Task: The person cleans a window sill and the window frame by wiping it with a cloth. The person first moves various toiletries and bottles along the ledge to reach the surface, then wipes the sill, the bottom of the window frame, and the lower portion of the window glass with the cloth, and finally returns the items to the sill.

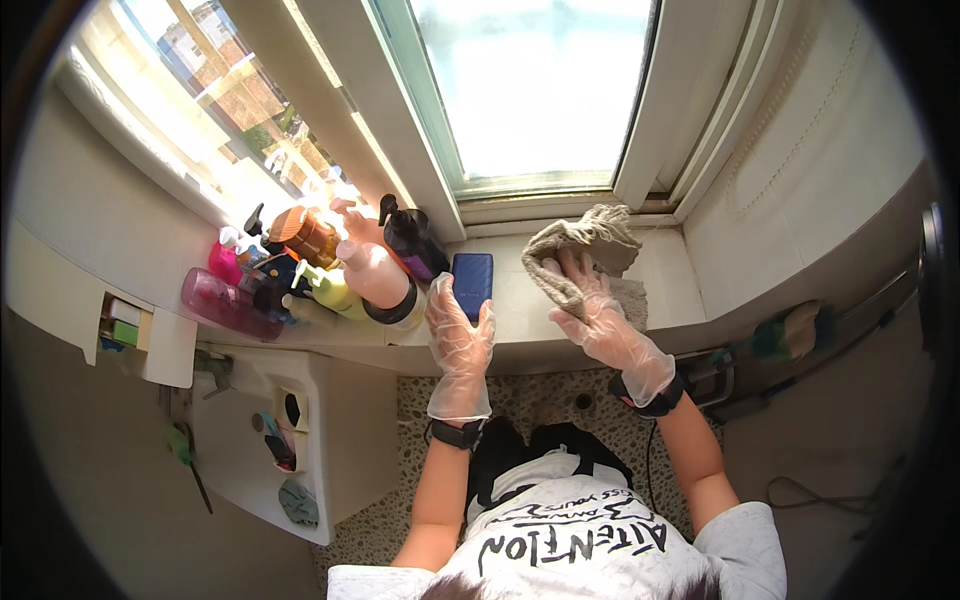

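My left hand (459, 349), in a clear plastic glove, is at the near end of a flat dark-blue rectangular case (473, 281) on the white tiled windowsill (517, 319). Its fingers lie along the case's left side and the thumb by the near right corner. My right hand (604, 322), gloved the same way, holds a bunched beige-grey knitted cloth (551, 259) with a fringed end against the sill. Part of the fingers is hidden in its folds. Just left of the case stands a pink bottle with a black band (379, 277), close to my left fingertips.
Several pump bottles crowd the sill's left end, including a black one (412, 240), a yellow-green one (334, 289) and an orange-lidded jar (304, 232). A translucent pink bottle (225, 300) lies near the edge. Below is a white washbasin (240, 457). A window frame (540, 199) rises behind.
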`<state>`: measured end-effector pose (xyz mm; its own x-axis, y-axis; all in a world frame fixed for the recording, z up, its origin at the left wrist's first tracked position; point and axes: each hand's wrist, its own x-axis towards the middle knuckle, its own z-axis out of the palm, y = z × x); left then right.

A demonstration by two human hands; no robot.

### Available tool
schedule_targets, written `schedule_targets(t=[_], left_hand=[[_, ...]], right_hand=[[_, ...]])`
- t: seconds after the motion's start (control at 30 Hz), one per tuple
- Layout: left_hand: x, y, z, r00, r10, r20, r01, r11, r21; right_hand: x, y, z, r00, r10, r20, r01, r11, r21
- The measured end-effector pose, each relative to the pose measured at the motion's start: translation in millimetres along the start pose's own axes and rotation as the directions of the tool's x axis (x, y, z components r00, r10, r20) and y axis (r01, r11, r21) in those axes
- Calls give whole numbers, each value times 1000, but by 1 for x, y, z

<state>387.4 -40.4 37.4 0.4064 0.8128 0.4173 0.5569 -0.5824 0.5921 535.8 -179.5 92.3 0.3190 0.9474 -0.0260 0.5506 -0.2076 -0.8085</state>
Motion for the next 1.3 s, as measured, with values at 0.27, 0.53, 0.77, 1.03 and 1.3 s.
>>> schedule_targets(t=[0.27,0.53,0.77,1.03,1.3], left_hand=[[4,-10,12,997,29,70,-36,995,91],[13,41,-7,977,211,13,-210,976,-57],[20,63,-1,984,143,109,-89,914,-397],[34,97,0,941,310,134,-163,764,-624],[71,128,-1,891,441,108,-239,658,-714]], right_hand=[[59,20,55,987,163,-5,-131,774,-619],[28,75,-7,926,290,-241,-376,670,-639],[18,81,-24,840,409,-356,-538,707,-459],[33,92,-42,920,335,-205,-388,694,-607],[17,91,-25,839,320,-440,-528,672,-519]])
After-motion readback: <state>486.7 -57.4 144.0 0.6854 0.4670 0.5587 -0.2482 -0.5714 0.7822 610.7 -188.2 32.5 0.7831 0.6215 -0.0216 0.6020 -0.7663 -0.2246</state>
